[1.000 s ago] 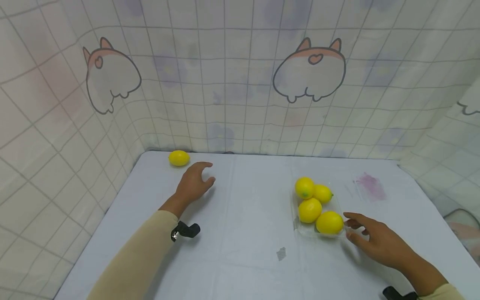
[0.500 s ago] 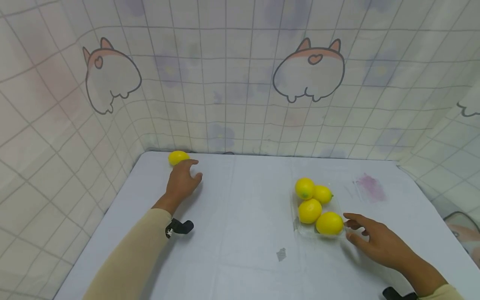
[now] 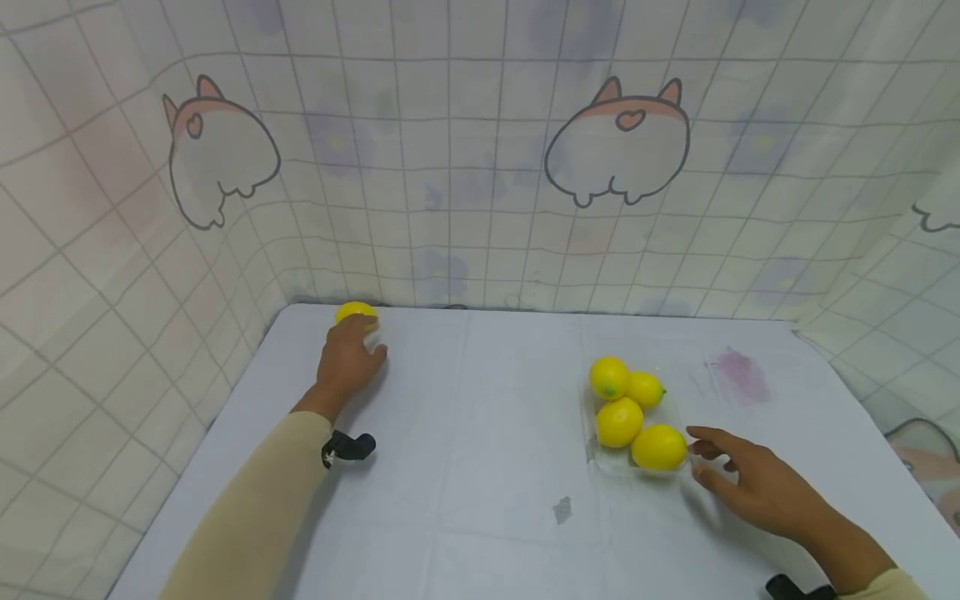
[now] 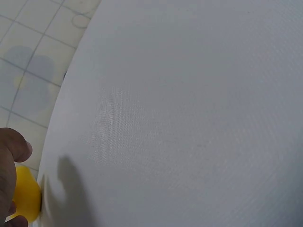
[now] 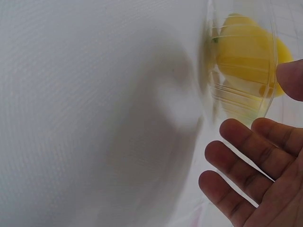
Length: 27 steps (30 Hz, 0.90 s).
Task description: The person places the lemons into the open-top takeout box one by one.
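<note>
A single lemon (image 3: 355, 309) lies at the far left of the table, close to the back edge. My left hand (image 3: 347, 358) is right in front of it, fingers bent loosely over its near side and thumb apart to the right. Part of this lemon (image 4: 27, 195) shows beyond the fingers in the left wrist view; whether they touch it I cannot tell. Several lemons (image 3: 619, 422) sit in a clear plastic tray (image 3: 617, 463) on the right. Beside the tray's near right corner is my right hand (image 3: 765, 483), fingers relaxed and spread, thumb (image 5: 292, 79) at the rim.
A white cloth covers the table (image 3: 480, 433). Behind and along both sides hangs a grid-patterned curtain (image 3: 465, 167). A small grey patch (image 3: 562, 509) lies in front of the tray, and a pink stain (image 3: 741, 375) is to its right.
My left hand has moved left and slightly back, from the right of the single lemon to directly over its near side. The right hand and the tray have stayed put.
</note>
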{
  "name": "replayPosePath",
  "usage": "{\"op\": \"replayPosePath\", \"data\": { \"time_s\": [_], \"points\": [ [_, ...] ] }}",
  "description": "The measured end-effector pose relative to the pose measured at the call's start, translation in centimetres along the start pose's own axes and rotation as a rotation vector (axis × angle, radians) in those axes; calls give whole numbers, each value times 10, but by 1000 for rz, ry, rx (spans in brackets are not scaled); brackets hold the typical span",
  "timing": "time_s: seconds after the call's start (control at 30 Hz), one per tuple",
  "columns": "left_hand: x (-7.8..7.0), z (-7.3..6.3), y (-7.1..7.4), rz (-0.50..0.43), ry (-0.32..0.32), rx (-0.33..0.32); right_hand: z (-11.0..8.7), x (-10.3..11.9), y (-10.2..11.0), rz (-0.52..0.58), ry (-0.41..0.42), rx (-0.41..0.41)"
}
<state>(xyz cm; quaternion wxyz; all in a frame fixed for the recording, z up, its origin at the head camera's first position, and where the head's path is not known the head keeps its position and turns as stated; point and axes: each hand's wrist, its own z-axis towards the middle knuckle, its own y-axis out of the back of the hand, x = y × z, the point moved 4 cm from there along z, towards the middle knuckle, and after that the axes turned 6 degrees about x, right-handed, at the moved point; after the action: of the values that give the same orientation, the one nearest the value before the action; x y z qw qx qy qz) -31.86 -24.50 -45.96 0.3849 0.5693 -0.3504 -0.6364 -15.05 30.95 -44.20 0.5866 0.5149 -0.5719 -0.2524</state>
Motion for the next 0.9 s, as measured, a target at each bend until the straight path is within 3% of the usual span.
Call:
{"op": "replayPosePath", "data": {
  "time_s": [0.17, 0.43, 0.67, 0.9],
  "points": [
    [3, 3, 6, 13, 7, -17, 0, -1, 0, 1, -1, -3],
    [16, 6, 9, 39, 53, 17, 0, 0, 1, 1, 9, -4],
    [22, 7, 12, 30, 60, -38, 0, -1, 0, -4, 7, -5],
    [25, 3, 16, 32, 102, -47, 0, -1, -1, 3, 4, -5]
  ]
}}
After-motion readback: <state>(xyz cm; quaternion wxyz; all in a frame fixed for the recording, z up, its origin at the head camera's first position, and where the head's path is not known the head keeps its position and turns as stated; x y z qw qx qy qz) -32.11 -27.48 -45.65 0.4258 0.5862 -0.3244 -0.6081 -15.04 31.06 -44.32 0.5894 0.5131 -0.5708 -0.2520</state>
